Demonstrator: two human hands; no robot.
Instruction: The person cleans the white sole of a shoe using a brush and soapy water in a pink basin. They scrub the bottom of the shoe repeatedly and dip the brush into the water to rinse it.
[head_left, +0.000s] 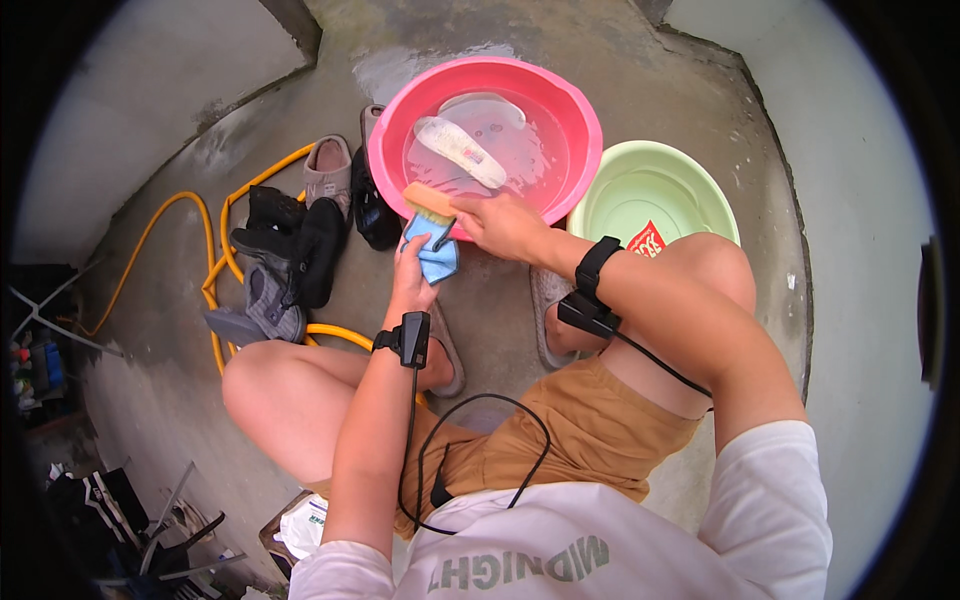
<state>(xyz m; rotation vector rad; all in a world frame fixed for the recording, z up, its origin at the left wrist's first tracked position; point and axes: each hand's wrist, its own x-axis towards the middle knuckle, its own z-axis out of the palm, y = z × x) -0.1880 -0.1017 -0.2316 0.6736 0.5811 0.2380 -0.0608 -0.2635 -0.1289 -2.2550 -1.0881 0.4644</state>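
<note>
My left hand (411, 268) grips a light blue fabric piece (439, 264) with dark edging; its exact kind is unclear. In my right hand (504, 225) is a scrub brush (427, 198) with an orange-tan back, its pale bristles down against the upper part of the fabric. Both hands are at the near rim of a pink plastic basin (590, 150) holding water. A white insole (457, 150) bearing print lies in the basin, and a second pale insole (491, 107) sits farther back in the water.
A pale green basin (709, 176) stands right of the pink one. On the left are black shoes (319, 251), a beige slipper (328, 169), a grey shoe (274, 304) and a yellow hose (206, 225). A black cable (544, 427) loops over my lap. Walls flank the concrete floor (660, 97).
</note>
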